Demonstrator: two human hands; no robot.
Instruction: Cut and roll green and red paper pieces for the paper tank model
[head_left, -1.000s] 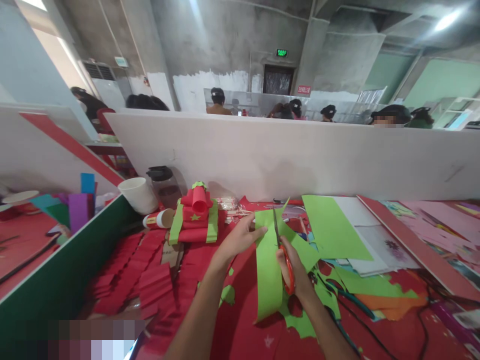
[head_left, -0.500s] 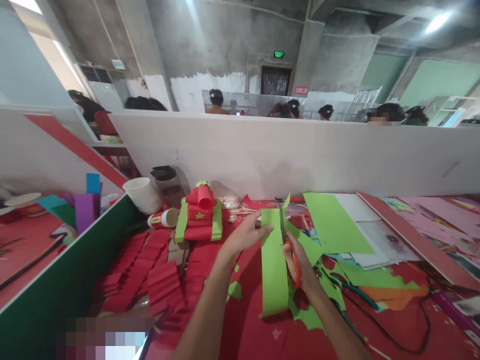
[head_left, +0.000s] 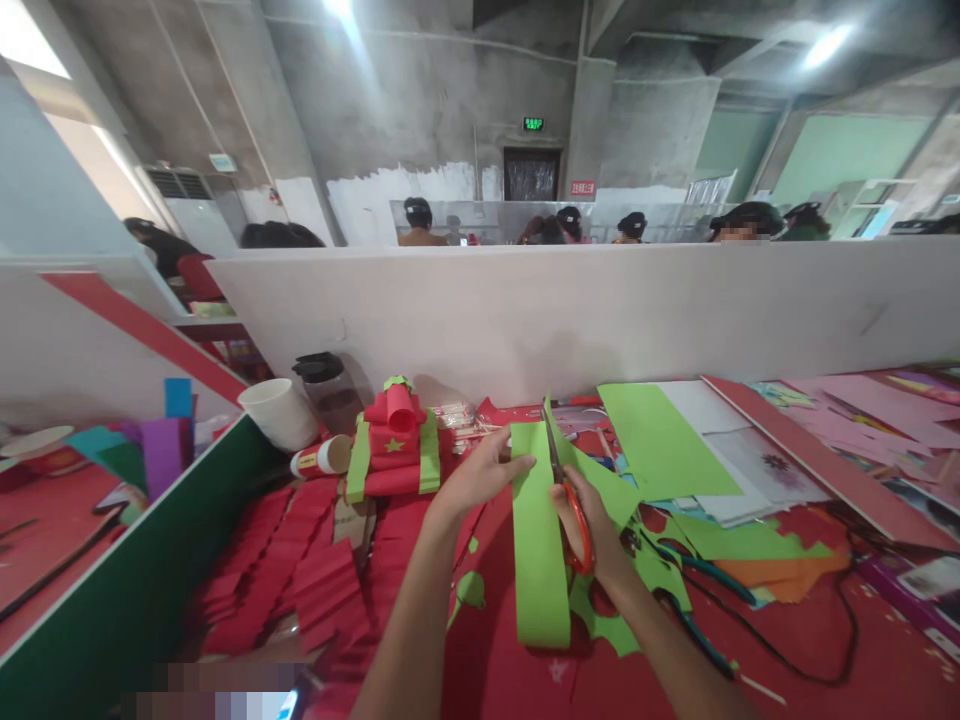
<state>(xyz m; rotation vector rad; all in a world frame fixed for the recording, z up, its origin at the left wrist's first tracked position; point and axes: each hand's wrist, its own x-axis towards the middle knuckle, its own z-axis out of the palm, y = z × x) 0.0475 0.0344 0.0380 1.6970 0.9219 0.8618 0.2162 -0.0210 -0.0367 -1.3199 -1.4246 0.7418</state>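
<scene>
A long light-green paper strip hangs over the red tabletop, its lower end curling. My left hand pinches the strip near its top left edge, thumb on the front. In my right hand is a pair of scissors with red-orange handles, fingers wrapped round them. Their blades point away from me along the strip's right edge, near its top. A narrower green piece stands up beside the blade tips. Left of my hands stands a red and green paper tank model with a star on its front.
Folded red paper strips lie at the left beside a green divider. A white cup, a dark-lidded bottle and a small tub stand behind. Green sheets, offcuts and teal-handled pliers lie at the right.
The view has shifted slightly. The scissors have tilted, their tips now leaning further left at the strip's upper right edge. My left hand keeps its hold on the strip.
</scene>
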